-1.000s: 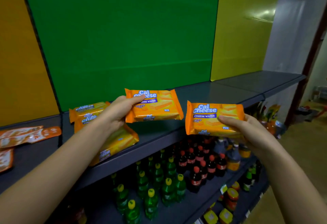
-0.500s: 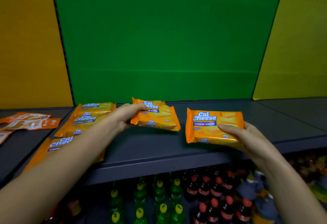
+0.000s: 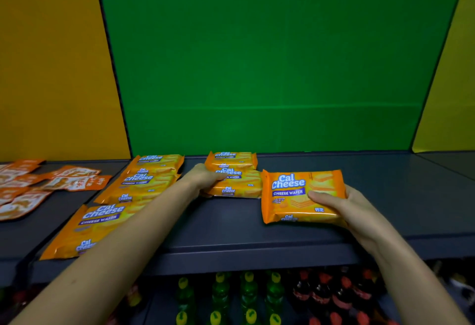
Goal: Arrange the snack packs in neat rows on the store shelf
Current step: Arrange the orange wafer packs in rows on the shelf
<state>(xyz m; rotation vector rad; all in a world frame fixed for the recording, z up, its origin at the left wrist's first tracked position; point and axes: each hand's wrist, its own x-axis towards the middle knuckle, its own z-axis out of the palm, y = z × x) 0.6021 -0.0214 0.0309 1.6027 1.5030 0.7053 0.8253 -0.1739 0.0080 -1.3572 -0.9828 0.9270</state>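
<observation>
Orange Cal Cheese wafer packs lie on the dark grey shelf. My left hand grips one pack by its left end, laid on the shelf just in front of another pack at the back. My right hand holds a second pack by its right side, thumb on top, tilted up a little above the shelf. Left of my arm a column of packs runs front to back: a near one, a middle one and a far one.
Several orange-and-white sachets lie scattered on the shelf section at far left. Green and yellow back panels stand behind the shelf. Below the shelf edge are green bottles and red-capped dark bottles.
My left hand has moved its pack back and down onto the shelf, in front of the rear pack. My right hand still holds its pack, now lower and nearer the shelf.
</observation>
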